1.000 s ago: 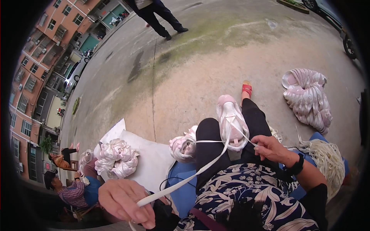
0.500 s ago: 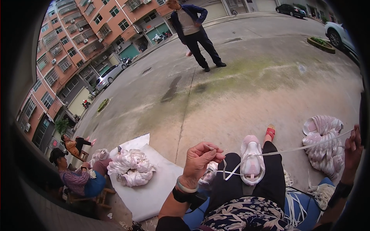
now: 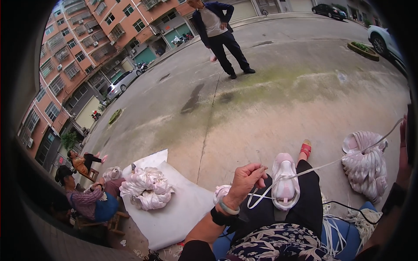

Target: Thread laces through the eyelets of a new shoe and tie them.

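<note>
A white and pink sneaker [image 3: 287, 191] lies on my lap, its toe pointing away. A pale flat shoelace [image 3: 322, 165] runs through it. My left hand [image 3: 249, 180] is pinched just left of the sneaker, on the short end of the lace, which hangs in a loop below the fingers. At the far right rim, my right hand [image 3: 403, 135] is raised, with the long end of the lace stretched up to it. The dark rim cuts off most of that hand. Another sneaker [image 3: 221, 193] is partly hidden behind my left wrist.
Bundled pale pink sneakers [image 3: 365, 164] sit on the ground at right; a similar pile [image 3: 148, 188] lies on a white sheet [image 3: 183, 217]. Loose laces [image 3: 334, 237] hang by my right thigh. A seated person [image 3: 91, 195] works at left; another person [image 3: 220, 37] stands ahead.
My right hand has moved up and outward to the rim, drawing the lace with it. My left hand has shifted right, closer to the sneaker, and the loop beside the sneaker is smaller.
</note>
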Motion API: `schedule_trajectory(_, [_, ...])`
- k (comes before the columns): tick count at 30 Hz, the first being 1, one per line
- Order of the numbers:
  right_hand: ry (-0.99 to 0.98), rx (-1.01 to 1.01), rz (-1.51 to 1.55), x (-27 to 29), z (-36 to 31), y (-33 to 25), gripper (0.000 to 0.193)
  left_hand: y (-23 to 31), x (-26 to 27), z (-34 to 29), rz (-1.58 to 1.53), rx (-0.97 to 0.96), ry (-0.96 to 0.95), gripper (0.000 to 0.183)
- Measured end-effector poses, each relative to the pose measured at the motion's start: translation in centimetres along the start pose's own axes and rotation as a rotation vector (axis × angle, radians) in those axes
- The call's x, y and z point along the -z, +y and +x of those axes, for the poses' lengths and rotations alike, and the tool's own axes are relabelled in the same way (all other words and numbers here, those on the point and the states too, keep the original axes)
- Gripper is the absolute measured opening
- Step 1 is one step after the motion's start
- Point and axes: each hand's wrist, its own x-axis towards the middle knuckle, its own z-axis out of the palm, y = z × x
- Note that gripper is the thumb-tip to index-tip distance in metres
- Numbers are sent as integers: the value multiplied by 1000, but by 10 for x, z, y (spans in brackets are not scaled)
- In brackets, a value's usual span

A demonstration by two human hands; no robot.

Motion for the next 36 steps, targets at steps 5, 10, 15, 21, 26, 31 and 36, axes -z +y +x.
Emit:
schedule_trajectory(5, [-823,-215,-934,72,-29,125,18,-8,-24,-2,53,29,-20,20])
schedule_trajectory(10, [-1126,-453,-952,105,-88,213,8,-32,-40,12,113,66,-109,19])
schedule_trajectory(15, [-1079,-664,-941,109,-103,233,13,-44,-48,12,194,81,-149,19])
schedule_trajectory(21, [-1081,-685,-980,120,-103,236,14,-54,-49,12,330,19,-147,19])
schedule_trajectory(26, [-1078,-690,-986,117,-105,236,14,-54,-50,13,322,8,-152,19])
schedule_trajectory(31, [-1055,-713,-981,116,-105,235,15,-50,-51,13,305,63,-175,19])
schedule_trajectory(36, [-1021,-708,-974,112,-109,232,16,-49,-52,11,321,88,-202,18])
